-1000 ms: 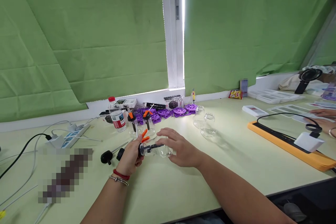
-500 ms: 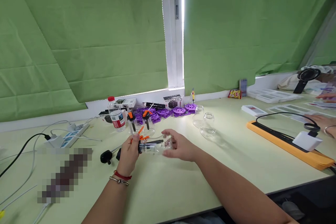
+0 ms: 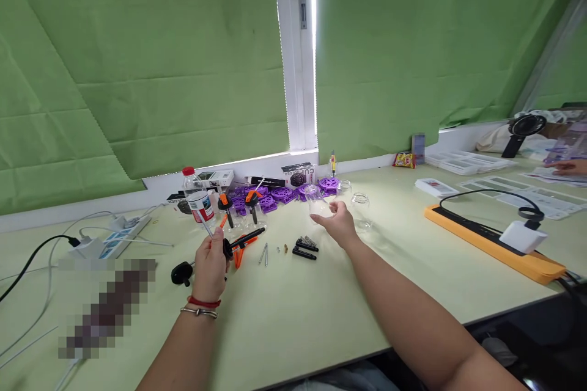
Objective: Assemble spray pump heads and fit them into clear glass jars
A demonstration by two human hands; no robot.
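Note:
My left hand (image 3: 211, 266) is closed around a black spray pump (image 3: 245, 238), its dark tube pointing right and a thin clear tube sticking up past my fingers. Several orange pieces (image 3: 239, 253) show behind it. My right hand (image 3: 338, 225) grips a clear bottle (image 3: 315, 197), tilted near the back of the table. Between the hands lie metal pins (image 3: 263, 254), a small brass-coloured part (image 3: 286, 248), springs (image 3: 308, 241) and short black tubes (image 3: 304, 253). A black knob-like part (image 3: 182, 273) lies left of my left hand. Two orange-and-black spray heads (image 3: 224, 201) stand upright on clear bottles behind.
Purple plastic parts (image 3: 282, 195) and boxes line the back wall. A red-capped water bottle (image 3: 199, 198) stands to their left. Another clear bottle (image 3: 361, 211) is beside my right hand. Power strips (image 3: 121, 237) and an orange bar (image 3: 490, 244) flank the table. Another person's hand (image 3: 568, 167) is far right.
My right hand has drawn the clear bottle off the black tube and carried it right and back. The small parts on the table are now uncovered. My left hand keeps the pump.

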